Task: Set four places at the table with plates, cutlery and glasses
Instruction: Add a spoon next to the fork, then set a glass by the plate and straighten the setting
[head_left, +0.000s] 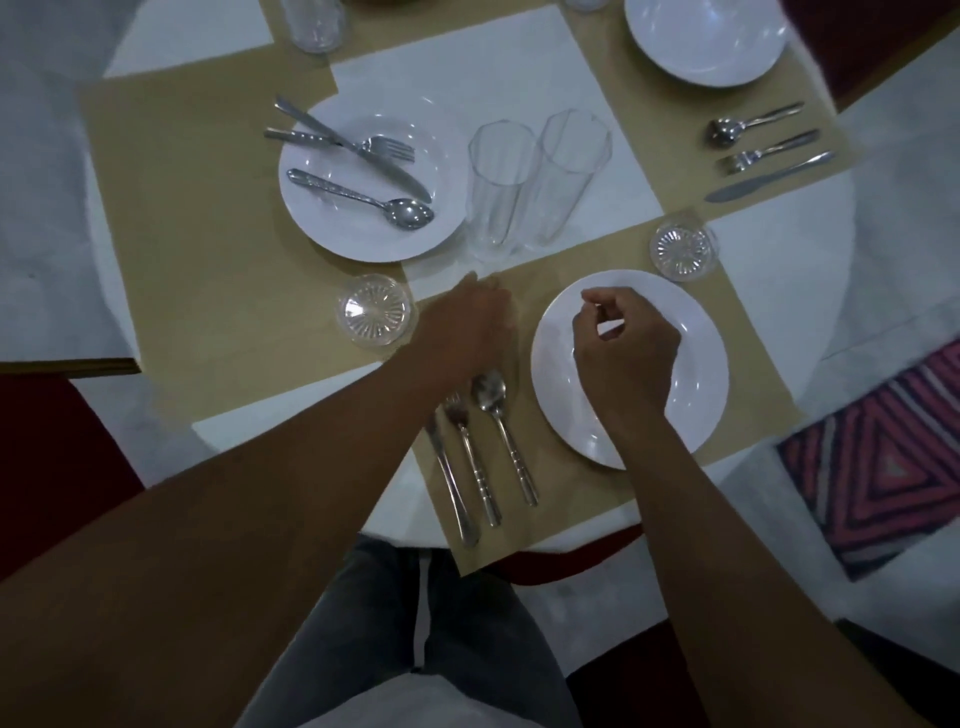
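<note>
Head view.

Left hand (467, 327): the arm reaches forward toward 12 o'clock, palm down. The fingers lie forward and flat over the placemat (571, 493), with nothing seen in their grasp. Its outline is blurred.

Right hand (628, 343): it hovers over the near plate (701, 374) at 1 o'clock. The fingers are curled in, thumb and forefinger tips almost meet, and nothing visible is held.

The near plate is white, bare and flat on the placemat. At its 9 o'clock lie spoon (500, 421), fork (471, 457) and knife (450, 488), side by side. Their handles point toward the person and their heads are partly under the left wrist.

A second plate (363, 234) at 10 o'clock carries loose cutlery. Two tall glasses (501, 187) stand just beside it.
</note>
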